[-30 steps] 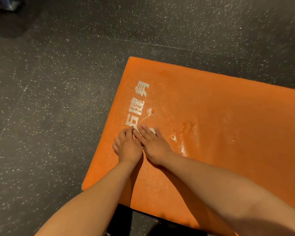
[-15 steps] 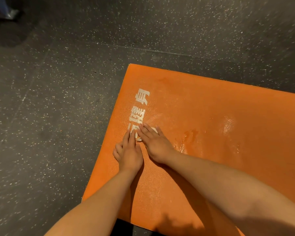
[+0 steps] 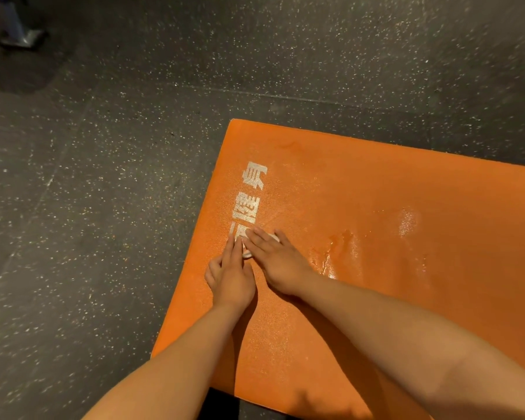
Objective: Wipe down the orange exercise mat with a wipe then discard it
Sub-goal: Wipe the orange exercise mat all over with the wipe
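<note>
The orange exercise mat lies flat on the floor, with white printed characters along its left end. A small white wipe sits on the mat beside those characters, mostly hidden under my fingers. My right hand lies flat on the wipe with straight fingers pressing it down. My left hand rests just beside it, two straight fingers touching the wipe's left edge. Wet shiny streaks show on the mat to the right of my hands.
Dark speckled rubber floor surrounds the mat on the left and far sides. A person's shoe stands at the far top left. The mat's left edge is just left of my left hand.
Both hands have pushed the wipe a little away from me along the printed characters, and my left fingers have straightened. The camera has tilted, so the mat sits lower in view.
</note>
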A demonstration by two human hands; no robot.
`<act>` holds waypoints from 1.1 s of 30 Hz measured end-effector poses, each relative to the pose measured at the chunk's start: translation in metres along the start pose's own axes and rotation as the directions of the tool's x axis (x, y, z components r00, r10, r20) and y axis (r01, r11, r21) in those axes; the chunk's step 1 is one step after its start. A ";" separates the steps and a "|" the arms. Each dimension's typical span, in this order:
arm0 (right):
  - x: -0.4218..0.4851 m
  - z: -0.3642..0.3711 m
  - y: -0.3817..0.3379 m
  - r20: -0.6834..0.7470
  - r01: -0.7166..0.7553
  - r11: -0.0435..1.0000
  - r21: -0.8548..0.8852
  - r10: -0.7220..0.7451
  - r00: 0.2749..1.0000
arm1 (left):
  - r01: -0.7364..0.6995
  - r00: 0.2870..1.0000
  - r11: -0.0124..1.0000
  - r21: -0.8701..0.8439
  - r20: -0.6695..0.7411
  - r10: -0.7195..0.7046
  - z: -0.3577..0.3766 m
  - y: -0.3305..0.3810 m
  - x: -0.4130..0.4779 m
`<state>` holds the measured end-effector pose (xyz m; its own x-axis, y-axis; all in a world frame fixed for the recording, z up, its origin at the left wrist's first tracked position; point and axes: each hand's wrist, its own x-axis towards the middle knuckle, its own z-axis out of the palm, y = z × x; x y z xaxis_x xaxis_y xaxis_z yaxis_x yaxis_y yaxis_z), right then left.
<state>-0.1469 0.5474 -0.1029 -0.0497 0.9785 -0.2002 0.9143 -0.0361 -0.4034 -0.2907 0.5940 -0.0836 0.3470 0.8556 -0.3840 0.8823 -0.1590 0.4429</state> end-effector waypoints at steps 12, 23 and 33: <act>0.001 0.002 -0.007 -0.045 -0.113 0.990 0.087 0.118 0.992 | -0.001 0.996 0.999 0.038 -0.084 0.005 -0.008 0.007 0.010; 0.036 -0.012 0.011 -0.157 -0.387 0.901 0.196 0.418 0.895 | -0.117 0.988 0.991 0.069 -0.092 0.123 -0.008 0.025 0.050; 0.048 -0.028 0.079 -0.234 -0.381 0.920 0.096 0.393 0.889 | -0.103 0.994 0.988 0.118 -0.015 0.106 -0.005 0.019 0.068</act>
<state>-0.0662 0.5970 -0.1196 0.4091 0.9036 -0.1273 0.8213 -0.4254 -0.3800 -0.2517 0.6516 -0.0972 0.4336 0.8412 -0.3231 0.8731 -0.3035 0.3817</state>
